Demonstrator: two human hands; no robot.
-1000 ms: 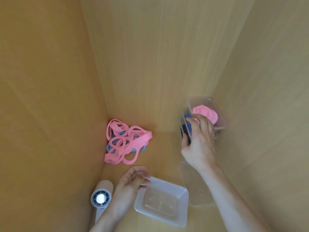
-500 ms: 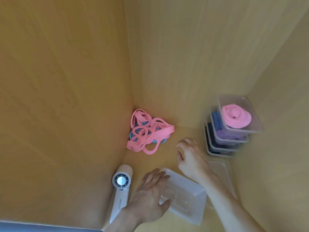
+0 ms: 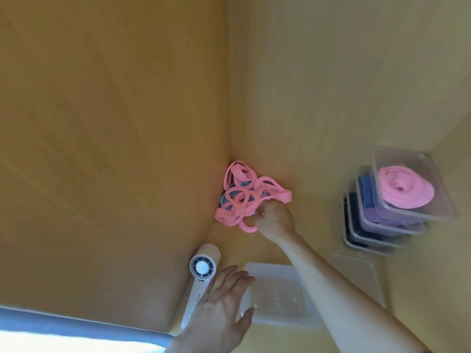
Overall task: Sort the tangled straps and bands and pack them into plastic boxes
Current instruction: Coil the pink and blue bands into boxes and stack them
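While the R hand (image 3: 274, 220) is at the tangle (image 3: 244, 197) of pink bands, w/ a blue strap (image 3: 245, 185) showing beneath, the step in hand is judged to be drawing one band out for sorting. Its fingers are curled under at the tangle's 4 o'clock edge, apparently pinched on a pink loop. The L hand (image 3: 221, 307) holds nothing, fingers straight and spread apart, thumb near the 8 o'clock corner of the empty box (image 3: 280, 296); contact w/ the rim cannot be confirmed.

Location: the tangle lies in the rear corner of the wooden enclosure (image 3: 127, 149), approx. 11 o'clock from the empty box. A stack of filled boxes (image 3: 382, 240) sits at 3 o'clock of the tangle, well apart; its top box holds a coiled pink band (image 3: 405, 191). A loose lid (image 3: 362, 271) lies flat at 3 o'clock of the empty box.

Next move, est.: lift slowly, as the loops interlock and pink may drag blue along. The L hand is prob. needed to pin the rest. Then coil and pack.

Markings: a handheld fan (image 3: 202, 271), 9 o'clock of the empty box, carries small print on its handle; not legible. No other labels seen.
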